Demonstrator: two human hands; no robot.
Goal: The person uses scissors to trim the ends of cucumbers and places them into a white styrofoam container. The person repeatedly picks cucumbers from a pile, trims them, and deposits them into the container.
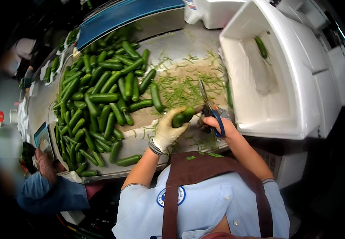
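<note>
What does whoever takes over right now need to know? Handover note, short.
Left hand, gloved: shut on two cucumbers, held over the table's front edge.
Right hand, bare: fingers through the scissors, blades up over the cut green trimmings.
Done: one cucumber lies in the white foam box at right.
Left: the large cucumber pile on the table's left half.
Another person's arm works at the far left.

Glossy green cucumbers (104, 97), dull metal table (180, 44), matt white foam box (296, 91), cream rubbery glove (166, 129), blue-handled steel scissors (210, 109)
</note>
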